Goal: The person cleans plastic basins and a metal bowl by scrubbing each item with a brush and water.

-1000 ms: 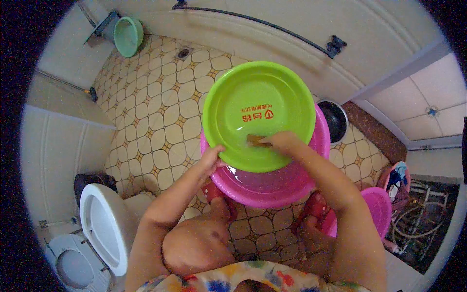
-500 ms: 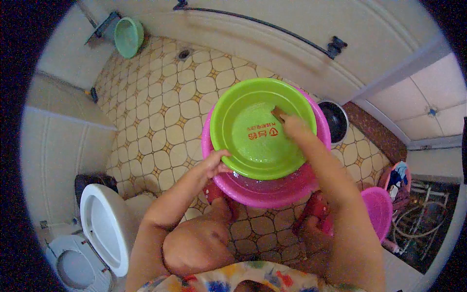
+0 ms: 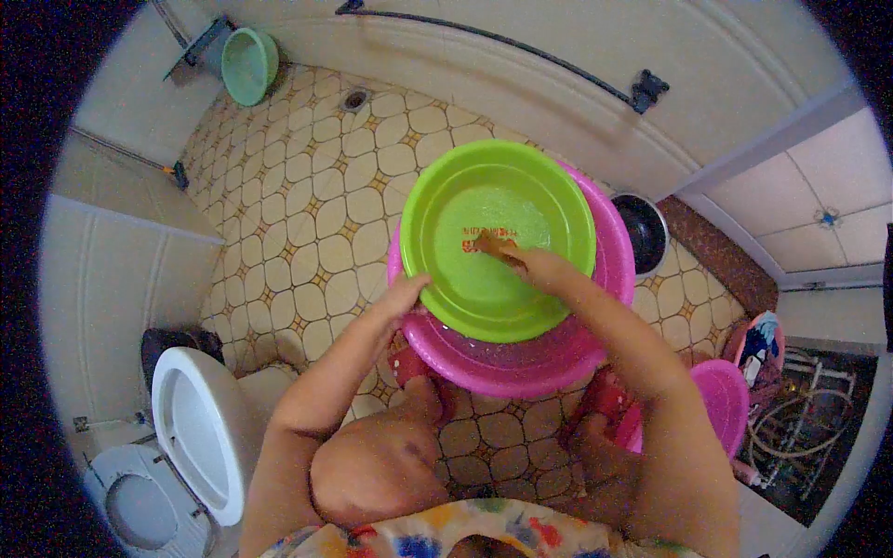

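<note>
A lime-green plastic basin with red printing rests over a larger pink basin, tilted across its top. My left hand is closed on the green basin's near-left rim. Inside the green basin, my right hand grips a small brown scrubbing brush against the bottom, over the red print. The brush's bristle side is hidden. Wet, shiny patches show on the basin's inner surface. What lies deeper in the pink basin is mostly covered by the green one.
Beyond the pink basin on the right stands a dark bowl. A magenta tub is by my right leg. A toilet stands to the left. A pale green basin leans in the far corner, near a floor drain.
My right hand has moved the brush left and nearer, from the basin's right side onto the print. The green basin has turned and shifted slightly; my left hand stays on its rim.
</note>
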`<control>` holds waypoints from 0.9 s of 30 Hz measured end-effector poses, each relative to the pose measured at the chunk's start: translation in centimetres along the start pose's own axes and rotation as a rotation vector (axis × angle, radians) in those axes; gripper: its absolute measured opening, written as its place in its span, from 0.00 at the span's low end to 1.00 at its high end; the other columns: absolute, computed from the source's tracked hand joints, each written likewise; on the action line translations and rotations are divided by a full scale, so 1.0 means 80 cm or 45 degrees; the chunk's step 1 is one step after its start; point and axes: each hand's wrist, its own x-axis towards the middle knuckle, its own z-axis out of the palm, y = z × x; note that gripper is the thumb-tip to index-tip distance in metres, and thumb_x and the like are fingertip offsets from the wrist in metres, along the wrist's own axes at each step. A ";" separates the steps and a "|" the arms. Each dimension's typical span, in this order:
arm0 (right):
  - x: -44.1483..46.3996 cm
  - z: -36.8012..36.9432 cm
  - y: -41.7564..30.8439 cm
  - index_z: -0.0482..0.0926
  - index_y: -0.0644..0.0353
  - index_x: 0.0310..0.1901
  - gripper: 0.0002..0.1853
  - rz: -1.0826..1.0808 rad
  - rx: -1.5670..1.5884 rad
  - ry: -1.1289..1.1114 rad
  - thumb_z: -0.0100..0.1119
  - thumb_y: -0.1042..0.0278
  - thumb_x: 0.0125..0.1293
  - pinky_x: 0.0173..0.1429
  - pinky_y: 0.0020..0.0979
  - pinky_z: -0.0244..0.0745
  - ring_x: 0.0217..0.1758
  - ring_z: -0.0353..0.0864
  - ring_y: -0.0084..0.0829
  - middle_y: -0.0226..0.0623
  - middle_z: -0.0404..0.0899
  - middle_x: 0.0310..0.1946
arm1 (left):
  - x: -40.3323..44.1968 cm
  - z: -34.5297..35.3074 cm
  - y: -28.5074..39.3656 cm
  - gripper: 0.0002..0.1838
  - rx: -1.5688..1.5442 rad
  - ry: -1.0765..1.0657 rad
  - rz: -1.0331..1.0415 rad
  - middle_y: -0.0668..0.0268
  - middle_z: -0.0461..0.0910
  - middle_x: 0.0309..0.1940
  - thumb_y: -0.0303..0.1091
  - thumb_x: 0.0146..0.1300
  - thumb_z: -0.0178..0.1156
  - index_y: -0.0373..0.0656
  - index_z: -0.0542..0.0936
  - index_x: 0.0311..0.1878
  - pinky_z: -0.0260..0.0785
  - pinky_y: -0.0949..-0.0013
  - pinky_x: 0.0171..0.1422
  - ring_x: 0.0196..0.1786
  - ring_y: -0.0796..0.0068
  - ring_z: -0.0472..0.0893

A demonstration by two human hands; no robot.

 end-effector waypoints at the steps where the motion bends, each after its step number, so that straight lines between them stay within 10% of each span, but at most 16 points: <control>1: 0.000 0.002 -0.001 0.62 0.37 0.62 0.26 -0.023 0.004 0.108 0.51 0.62 0.61 0.44 0.43 0.72 0.38 0.76 0.49 0.47 0.75 0.40 | 0.004 -0.002 -0.001 0.23 0.024 0.138 0.175 0.59 0.76 0.46 0.39 0.59 0.51 0.41 0.66 0.57 0.71 0.63 0.48 0.46 0.66 0.77; 6: -0.010 -0.039 -0.007 0.63 0.36 0.61 0.23 0.255 -0.226 0.283 0.47 0.59 0.63 0.41 0.46 0.73 0.36 0.77 0.48 0.47 0.74 0.36 | 0.031 -0.026 0.009 0.26 0.005 0.730 0.515 0.59 0.74 0.47 0.35 0.58 0.51 0.40 0.65 0.60 0.65 0.67 0.54 0.50 0.67 0.73; 13: -0.038 -0.037 0.019 0.65 0.34 0.59 0.21 0.359 -0.045 0.218 0.47 0.56 0.63 0.39 0.46 0.74 0.34 0.78 0.48 0.47 0.75 0.36 | -0.022 0.009 0.086 0.25 0.377 0.746 1.232 0.53 0.75 0.47 0.21 0.50 0.50 0.37 0.69 0.56 0.64 0.66 0.56 0.51 0.60 0.75; 23: -0.057 0.089 -0.014 0.58 0.34 0.64 0.25 -0.303 0.558 0.149 0.47 0.55 0.65 0.56 0.41 0.67 0.49 0.74 0.50 0.50 0.73 0.50 | -0.023 0.016 0.104 0.28 0.526 0.794 1.301 0.52 0.76 0.45 0.20 0.47 0.49 0.40 0.69 0.57 0.67 0.69 0.53 0.47 0.61 0.77; 27: -0.055 0.058 0.001 0.58 0.32 0.64 0.25 0.056 0.267 -0.035 0.47 0.56 0.65 0.51 0.42 0.71 0.46 0.76 0.50 0.49 0.73 0.50 | -0.030 0.018 0.106 0.28 0.501 0.797 1.217 0.52 0.77 0.43 0.20 0.47 0.50 0.43 0.70 0.57 0.68 0.68 0.51 0.46 0.62 0.78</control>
